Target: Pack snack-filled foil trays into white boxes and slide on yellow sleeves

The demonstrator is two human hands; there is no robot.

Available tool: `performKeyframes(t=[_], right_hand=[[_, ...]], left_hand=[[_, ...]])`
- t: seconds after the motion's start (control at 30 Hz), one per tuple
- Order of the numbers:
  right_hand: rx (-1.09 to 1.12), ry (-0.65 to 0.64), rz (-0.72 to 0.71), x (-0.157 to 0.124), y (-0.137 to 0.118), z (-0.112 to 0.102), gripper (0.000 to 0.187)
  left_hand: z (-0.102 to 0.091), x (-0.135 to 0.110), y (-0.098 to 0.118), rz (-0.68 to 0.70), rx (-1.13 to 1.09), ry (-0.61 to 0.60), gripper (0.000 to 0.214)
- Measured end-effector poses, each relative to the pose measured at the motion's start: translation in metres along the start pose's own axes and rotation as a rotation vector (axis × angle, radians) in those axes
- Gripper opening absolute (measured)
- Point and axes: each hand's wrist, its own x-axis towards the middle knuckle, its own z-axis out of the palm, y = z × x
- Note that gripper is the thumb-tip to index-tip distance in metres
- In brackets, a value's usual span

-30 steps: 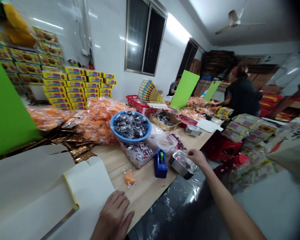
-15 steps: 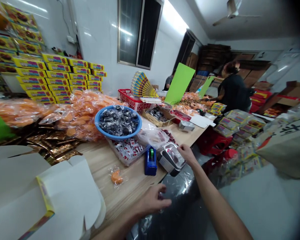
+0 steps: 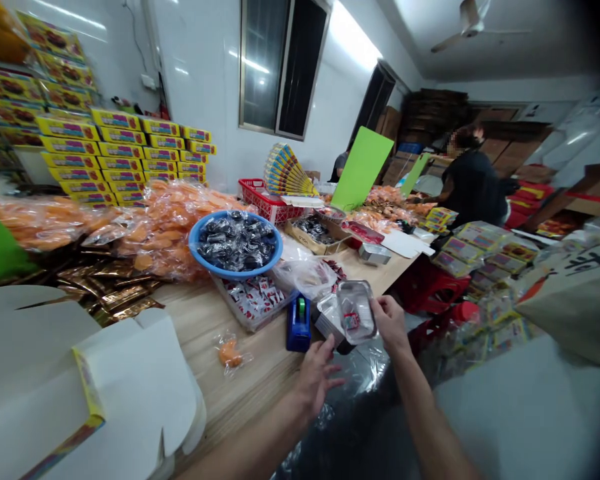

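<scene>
My right hand (image 3: 391, 323) grips the right rim of a foil tray (image 3: 365, 313), which is tilted toward me. Inside it lies a small red and white packet (image 3: 351, 321). Just below and left of the tray, my left hand (image 3: 320, 377) has its fingers spread and holds nothing. A stack of more foil trays (image 3: 329, 320) sits behind, partly covered by the lifted one. To its left stands a blue tape dispenser (image 3: 299, 327) with a green core. A small orange piece in clear wrap (image 3: 230, 353) lies on the wooden table (image 3: 260, 373).
A blue basin (image 3: 236, 272) of dark wrapped pieces stands beside a clear box of small packets (image 3: 255, 303). Unfolded white cartons (image 3: 130, 373) cover the near left. Stacked yellow boxes (image 3: 125, 160) line the wall. A person in dark clothes (image 3: 473, 177) stands at the far right.
My right hand has lifted a foil tray off the stack and tilted it, bringing the packet inside into view. My left hand has moved up toward the tray, fingers spreading.
</scene>
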Motion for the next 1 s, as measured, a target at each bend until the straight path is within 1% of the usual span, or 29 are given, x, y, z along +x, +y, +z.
performKeyframes(t=[0.07,0.1,0.17,0.2,0.27,0.3,0.37,0.43,0.47,0.5,0.57,0.67,0.73,0.83,1.0], right_hand=[[-0.055,-0.158,-0.040,-0.027,-0.017,0.004,0.031],[-0.075,-0.246,-0.062,-0.041,-0.026,0.009,0.029],[-0.057,-0.394,-0.075,-0.068,-0.043,0.025,0.028],[-0.010,-0.450,-0.054,-0.080,-0.049,0.036,0.029],[0.157,-0.541,0.066,-0.099,-0.058,0.062,0.033],[0.267,-0.575,0.163,-0.105,-0.060,0.077,0.035],[0.477,-0.619,0.379,-0.114,-0.062,0.110,0.039],[0.621,-0.632,0.541,-0.117,-0.063,0.143,0.043],[0.666,-0.628,0.586,-0.117,-0.063,0.159,0.045],[0.698,-0.619,0.611,-0.117,-0.063,0.174,0.047],[0.735,-0.594,0.633,-0.116,-0.065,0.198,0.048],[0.759,-0.546,0.657,-0.117,-0.070,0.225,0.044],[0.769,-0.507,0.678,-0.117,-0.073,0.238,0.040],[0.758,-0.464,0.698,-0.113,-0.078,0.251,0.036],[0.749,-0.459,0.705,-0.101,-0.085,0.258,0.031]], left_hand=[[-0.002,-0.015,0.004,0.161,0.084,0.012,0.065],[-0.004,-0.021,0.007,0.217,0.094,0.043,0.062],[-0.013,-0.031,0.014,0.249,0.055,0.158,0.047],[-0.020,-0.035,0.019,0.242,0.017,0.231,0.040],[-0.040,-0.045,0.031,0.216,-0.064,0.364,0.032],[-0.051,-0.051,0.038,0.219,-0.089,0.409,0.032],[-0.074,-0.068,0.053,0.283,-0.115,0.476,0.035],[-0.094,-0.088,0.068,0.380,-0.119,0.538,0.038],[-0.102,-0.098,0.074,0.423,-0.117,0.565,0.038],[-0.109,-0.108,0.079,0.455,-0.116,0.590,0.038],[-0.120,-0.125,0.086,0.475,-0.117,0.637,0.036],[-0.130,-0.142,0.090,0.452,-0.127,0.700,0.036],[-0.133,-0.149,0.089,0.434,-0.133,0.724,0.039],[-0.137,-0.153,0.086,0.425,-0.122,0.723,0.041],[-0.145,-0.153,0.080,0.376,-0.122,0.700,0.041]])
